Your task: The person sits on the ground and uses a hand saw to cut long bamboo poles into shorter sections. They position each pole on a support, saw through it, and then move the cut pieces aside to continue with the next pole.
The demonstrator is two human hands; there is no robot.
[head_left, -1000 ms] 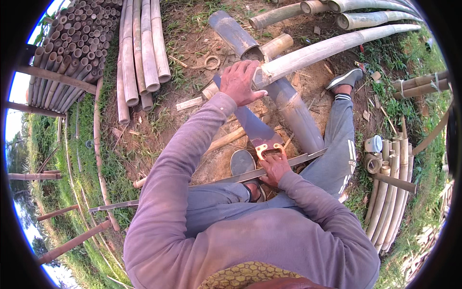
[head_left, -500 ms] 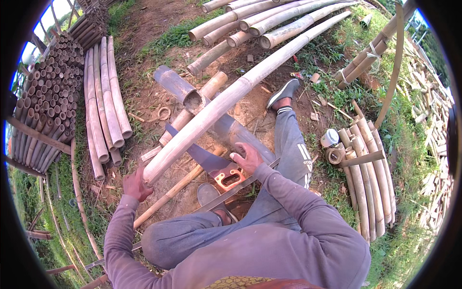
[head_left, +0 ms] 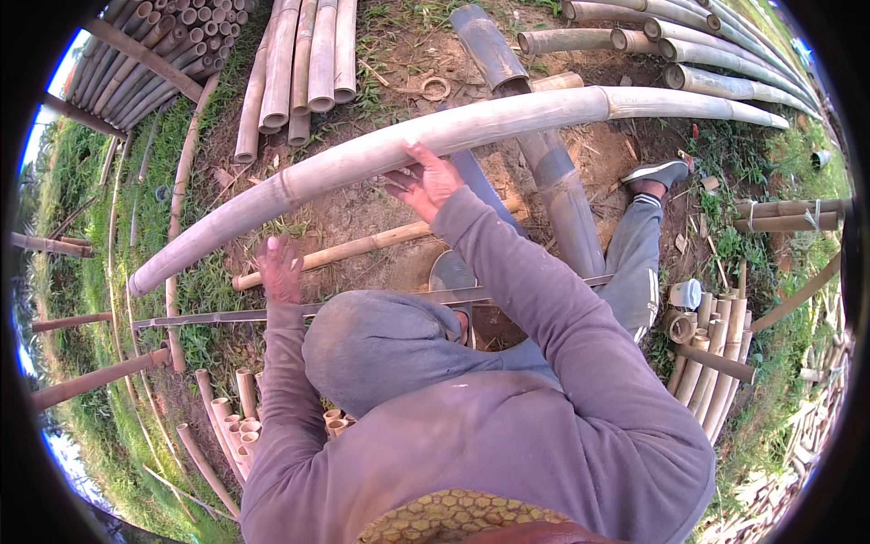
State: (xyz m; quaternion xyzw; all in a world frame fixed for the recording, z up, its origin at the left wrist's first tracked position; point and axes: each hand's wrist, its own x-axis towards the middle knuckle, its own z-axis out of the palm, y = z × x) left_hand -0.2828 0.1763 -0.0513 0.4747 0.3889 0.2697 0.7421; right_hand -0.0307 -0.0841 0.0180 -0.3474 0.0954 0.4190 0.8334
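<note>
In the head view, a long, pale, smooth bamboo pole (head_left: 381, 145) sweeps from nine o'clock over the top to two o'clock. It crosses above a thick, dark grey bamboo trunk (head_left: 559, 195) slanting from twelve towards three; the trunk probably props it clear of the ground. The right hand (head_left: 424, 184), near twelve, is spread, its fingertips against the pole's near side without wrapping round, perhaps to steady it; whether it bears weight I cannot tell. The left hand (head_left: 281, 269), at nine, is open with fingers raised, apart from the pole and just below its left stretch, perhaps leaving it room. A flat, blue-grey saw blade (head_left: 483, 188) lies towards one o'clock, partly hidden by the right forearm. A thin, tan bamboo pole (head_left: 367, 244) lies on the earth at eleven.
</note>
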